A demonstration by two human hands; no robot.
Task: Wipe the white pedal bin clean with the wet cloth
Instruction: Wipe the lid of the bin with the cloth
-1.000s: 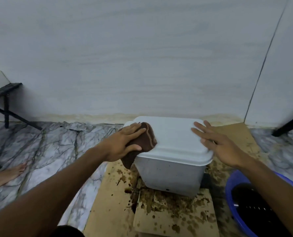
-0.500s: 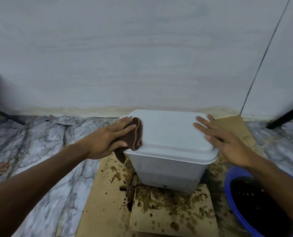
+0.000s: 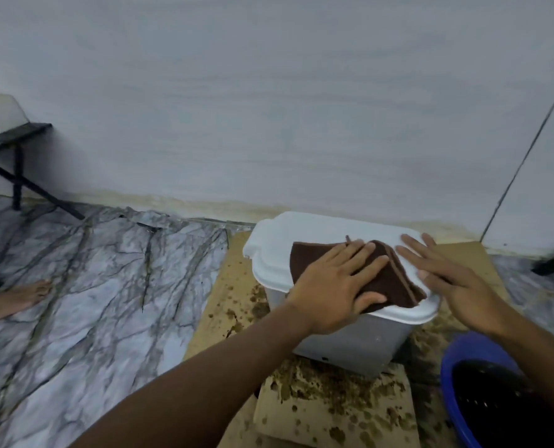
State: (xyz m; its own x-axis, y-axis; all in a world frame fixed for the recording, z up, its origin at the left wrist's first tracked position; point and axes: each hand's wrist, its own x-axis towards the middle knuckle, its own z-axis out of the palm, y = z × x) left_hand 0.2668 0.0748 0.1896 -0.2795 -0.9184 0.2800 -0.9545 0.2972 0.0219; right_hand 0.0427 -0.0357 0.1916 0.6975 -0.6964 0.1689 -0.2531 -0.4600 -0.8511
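- One white pedal bin, right of centre in the frame; lid shut; grey body below the lid. No pedal can be made out.
- One brown cloth, spread flat across the middle and near-right part of the lid, one corner reaching the lid's front rim.
- Two hands. Left hand: flat on the cloth, fingers spread, palm pressing down, nothing pinched. Right hand: flat and open on the right end of the lid, fingers spread and pointing to the upper left, just beside the cloth's edge; whether it touches the cloth, cannot tell.
- One blue basin, lower right corner, partly cut off by the frame; inside looks dark, contents unclear.
- One bare foot, left edge of the frame, resting on the floor.
- Cardboard sheets under and around the bin, at least two overlapping pieces, speckled with many brown stains, densest just in front of the bin.
- Floor: grey-white marble-pattern covering with dark veins, filling the left half.
- Wall: pale, plain, with a yellowish stain band along its base; one dark vertical seam at upper right.
- One black frame with crossed legs, upper left, against the wall.
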